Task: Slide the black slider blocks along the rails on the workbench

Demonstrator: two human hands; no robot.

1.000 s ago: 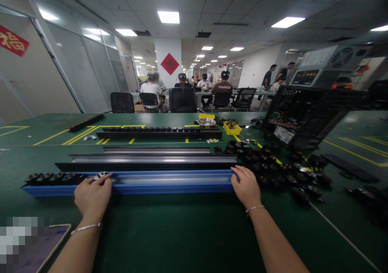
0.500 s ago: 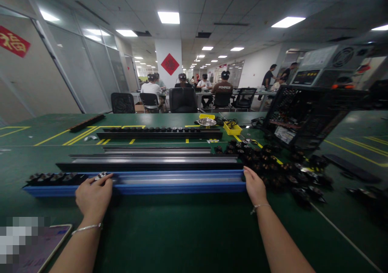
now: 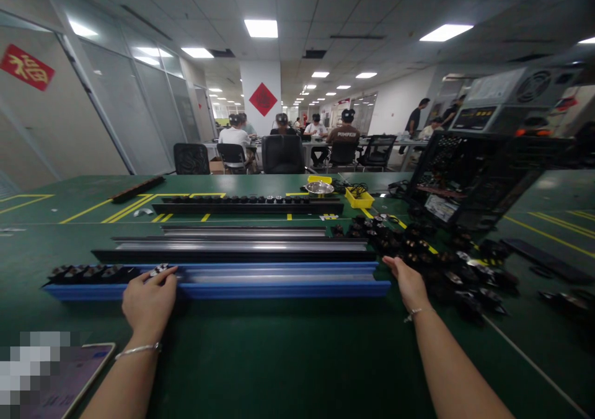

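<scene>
A long blue channel rail point(image 3: 279, 291) with a silvery inner floor lies across the table in front of me. Several black parts with metallic tops point(image 3: 90, 273) sit in its left end. My left hand point(image 3: 151, 295) reaches over the rail, its fingers closed round another black part with a silvery top point(image 3: 160, 269), partly hidden by the fingers. Just beyond the rail's right end, apart from it, my right hand point(image 3: 409, 282) is held with fingers stretched forward and nothing visible in them. Its fingertips point toward a pile of similar black parts point(image 3: 458, 264).
Behind the blue rail lie black rails point(image 3: 232, 255) and a filled black rail point(image 3: 251, 208). A metal dish point(image 3: 320, 188) and a yellow bin point(image 3: 359, 198) stand farther back. An open computer case point(image 3: 469, 183) is at right, a phone point(image 3: 88, 375) at lower left. People sit beyond the table.
My right hand has let go of the blue rail's right end and moved right, away from it. My left hand stays at the part in the rail. The view has shifted slightly.
</scene>
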